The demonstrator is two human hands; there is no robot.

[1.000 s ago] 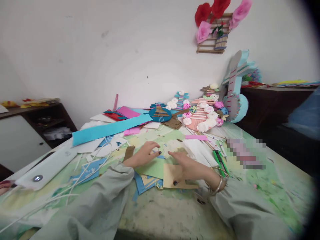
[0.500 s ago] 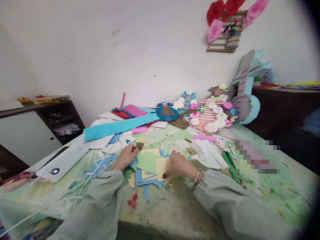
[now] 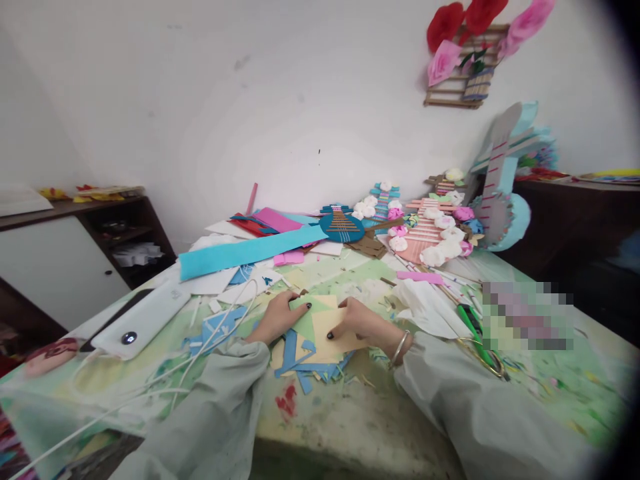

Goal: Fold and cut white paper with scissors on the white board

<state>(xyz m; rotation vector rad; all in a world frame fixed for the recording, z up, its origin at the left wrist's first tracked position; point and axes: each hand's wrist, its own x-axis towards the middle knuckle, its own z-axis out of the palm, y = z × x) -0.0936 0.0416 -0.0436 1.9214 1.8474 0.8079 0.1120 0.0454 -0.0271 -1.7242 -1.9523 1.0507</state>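
Note:
My left hand (image 3: 279, 316) pinches the left side of a light green sheet of paper (image 3: 304, 325), with a bit of brown card (image 3: 303, 292) showing at its fingertips. My right hand (image 3: 369, 323) is closed on a cream sheet of paper (image 3: 327, 333), thumb on top and fingers behind. The two sheets overlap between my hands. Beneath them lies a loose pile of blue paper scraps (image 3: 290, 357) and cream pieces on the paint-stained table (image 3: 340, 420).
To the left are a white power bank (image 3: 145, 327), its white cable (image 3: 203, 340) and blue scraps (image 3: 217, 327). A long turquoise strip (image 3: 250, 252) and a teal paper lute (image 3: 343, 225) lie behind. Green-handled scissors (image 3: 473, 323) and white tissue (image 3: 425, 310) are on the right.
My left hand has moved right onto the green sheet. The green and cream sheets have shifted up from the pile, uncovering more blue scraps. The view has turned slightly left.

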